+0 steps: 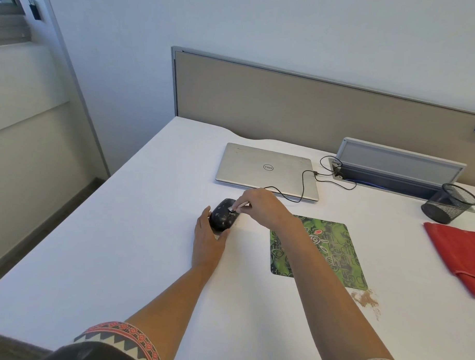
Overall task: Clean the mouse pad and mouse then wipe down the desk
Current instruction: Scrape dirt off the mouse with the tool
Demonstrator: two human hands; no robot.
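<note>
Head camera shows the mouse-cleaning step in hand: the left hand (pixel 208 240) cups the speckled black mouse (pixel 223 218) on the desk (pixel 121 229), just left of the green mouse pad (pixel 333 253), with thumb and fingers curled against its sides. The right hand (pixel 262 206) pinches a small stick (pixel 241 206), its pale tip touching the mouse's top. Next, probably, light strokes to lift the specks, then the red cloth (pixel 460 255) for the brown crumbs (pixel 365 298) beside the pad.
</note>
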